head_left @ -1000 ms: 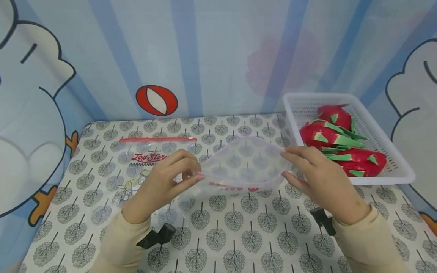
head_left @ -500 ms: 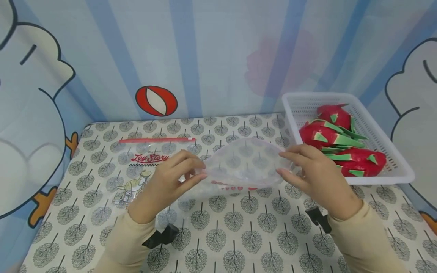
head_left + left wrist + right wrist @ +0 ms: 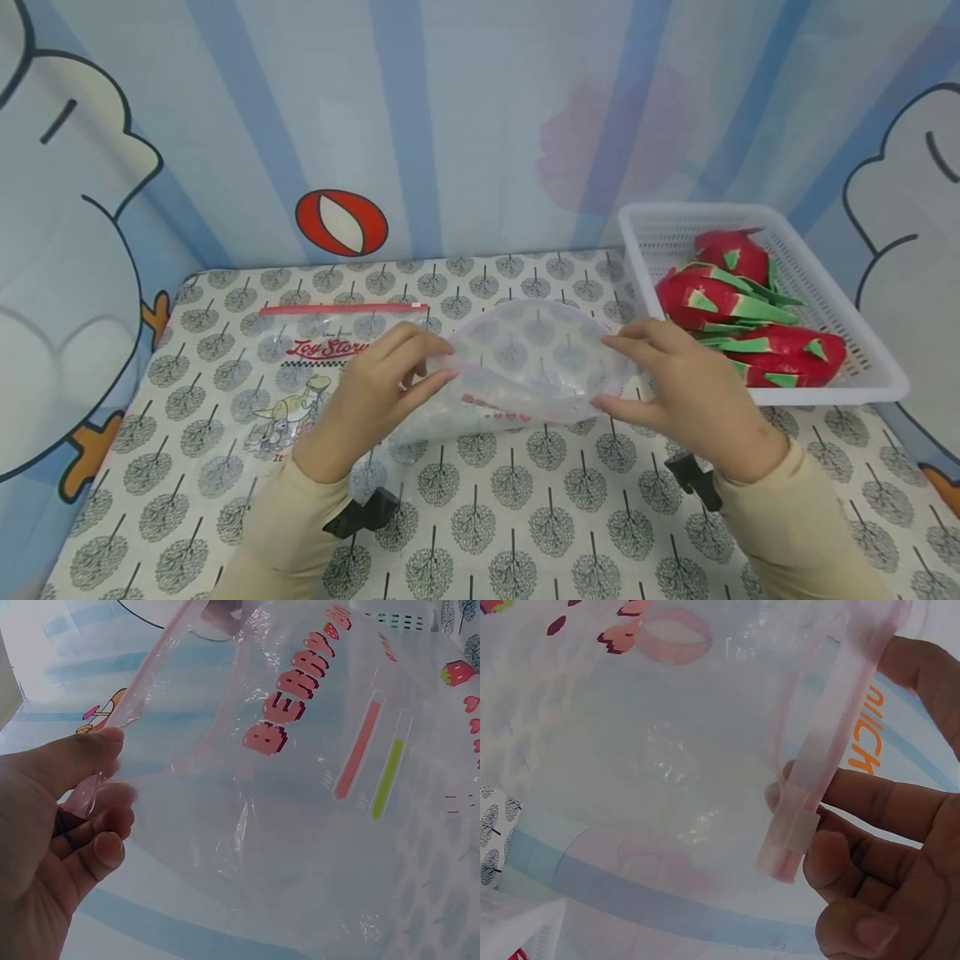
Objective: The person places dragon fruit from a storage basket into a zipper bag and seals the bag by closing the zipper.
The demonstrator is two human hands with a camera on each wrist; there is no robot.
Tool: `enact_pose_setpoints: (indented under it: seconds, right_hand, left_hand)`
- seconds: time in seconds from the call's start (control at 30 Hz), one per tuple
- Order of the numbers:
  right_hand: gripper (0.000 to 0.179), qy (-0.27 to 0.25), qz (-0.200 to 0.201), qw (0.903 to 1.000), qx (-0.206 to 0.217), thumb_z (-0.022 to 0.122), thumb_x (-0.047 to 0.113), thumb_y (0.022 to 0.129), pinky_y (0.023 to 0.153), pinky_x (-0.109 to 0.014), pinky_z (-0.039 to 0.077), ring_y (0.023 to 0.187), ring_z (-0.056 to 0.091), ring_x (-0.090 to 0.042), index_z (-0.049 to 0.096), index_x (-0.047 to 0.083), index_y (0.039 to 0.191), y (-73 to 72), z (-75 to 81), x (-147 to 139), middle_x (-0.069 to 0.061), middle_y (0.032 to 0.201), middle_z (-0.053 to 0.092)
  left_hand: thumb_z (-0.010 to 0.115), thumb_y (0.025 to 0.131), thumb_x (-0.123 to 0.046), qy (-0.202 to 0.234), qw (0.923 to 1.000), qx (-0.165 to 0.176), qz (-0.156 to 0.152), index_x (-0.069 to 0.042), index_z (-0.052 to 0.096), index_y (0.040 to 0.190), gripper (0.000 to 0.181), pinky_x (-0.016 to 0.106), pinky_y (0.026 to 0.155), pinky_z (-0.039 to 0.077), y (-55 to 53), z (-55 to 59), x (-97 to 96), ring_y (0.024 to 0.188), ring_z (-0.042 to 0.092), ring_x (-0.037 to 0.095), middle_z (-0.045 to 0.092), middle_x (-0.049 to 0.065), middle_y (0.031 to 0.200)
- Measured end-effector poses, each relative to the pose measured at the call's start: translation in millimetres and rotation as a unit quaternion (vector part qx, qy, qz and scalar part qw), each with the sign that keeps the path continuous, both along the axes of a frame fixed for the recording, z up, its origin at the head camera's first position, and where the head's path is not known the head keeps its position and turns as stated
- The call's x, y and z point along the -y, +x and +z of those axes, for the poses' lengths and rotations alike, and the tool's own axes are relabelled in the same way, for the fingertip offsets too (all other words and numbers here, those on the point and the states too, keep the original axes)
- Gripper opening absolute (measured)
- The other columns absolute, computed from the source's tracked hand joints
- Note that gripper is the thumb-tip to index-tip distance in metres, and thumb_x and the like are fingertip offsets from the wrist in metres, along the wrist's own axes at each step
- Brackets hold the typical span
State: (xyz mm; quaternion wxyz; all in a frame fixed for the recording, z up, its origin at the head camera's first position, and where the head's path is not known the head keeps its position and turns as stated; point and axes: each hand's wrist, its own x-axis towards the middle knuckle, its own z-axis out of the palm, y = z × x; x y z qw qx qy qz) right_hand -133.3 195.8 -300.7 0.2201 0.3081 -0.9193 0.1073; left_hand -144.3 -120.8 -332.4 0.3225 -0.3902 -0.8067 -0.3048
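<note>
Spreading the mouth of a clear zip bag [image 3: 510, 392] looks like the step in hand. The bag is held up between the two hands over the middle of the tabletop, its pink rim [image 3: 832, 742] bowed into a wide loop. The left hand [image 3: 363, 396] pinches one end of that rim between thumb and fingers. The right hand [image 3: 693, 387] works the other end, thumb and forefinger spread well apart and touching the rim, other fingers bent beside the slider [image 3: 802, 831]. The next move probably calls for steady support at both ends, since film this limp could easily sag closed.

Just beyond the right hand, a white basket [image 3: 832, 397] holds red dragon fruits [image 3: 795, 352] with green scales. Partly hidden by the left hand and arm, a red-topped bag [image 3: 300, 392] with printed lettering lies flat. Beneath everything runs a pale tree-print cloth [image 3: 495, 542]; behind it, a blue-striped backdrop [image 3: 487, 125] carries large cartoon figures and a red-and-white ball [image 3: 341, 222].
</note>
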Motion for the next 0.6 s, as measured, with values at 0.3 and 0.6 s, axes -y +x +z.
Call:
enact_pose_setpoints:
  seconds: [0.3, 0.6]
  right_hand:
    - [0.073, 0.023, -0.01, 0.9992, 0.03, 0.085, 0.046, 0.064, 0.051, -0.032, 0.052, 0.075, 0.058, -0.019, 0.066, 0.003, 0.119, -0.3, -0.3, 2.1, -0.011, 0.105, 0.064]
    - [0.073, 0.021, -0.02, 0.9989, 0.037, 0.084, 0.047, 0.065, 0.05, -0.032, 0.054, 0.082, 0.062, -0.023, 0.066, 0.005, 0.122, -1.3, 0.3, -1.7, -0.013, 0.11, 0.063]
  left_hand:
    - [0.058, 0.096, -0.028, 0.001, 0.9999, 0.009, -0.014, -0.004, 0.066, 0.095, 0.025, 0.014, 0.053, 0.042, -1.9, -3.6, -2.4, 0.064, 0.051, 0.01, 0.062, 0.005, 0.087]
    - [0.06, 0.095, -0.025, -0.001, 0.9991, -0.021, -0.038, -0.006, 0.066, 0.089, 0.021, 0.015, 0.058, 0.047, -3.8, -6.8, -4.6, 0.066, 0.055, 0.012, 0.062, 0.005, 0.085]
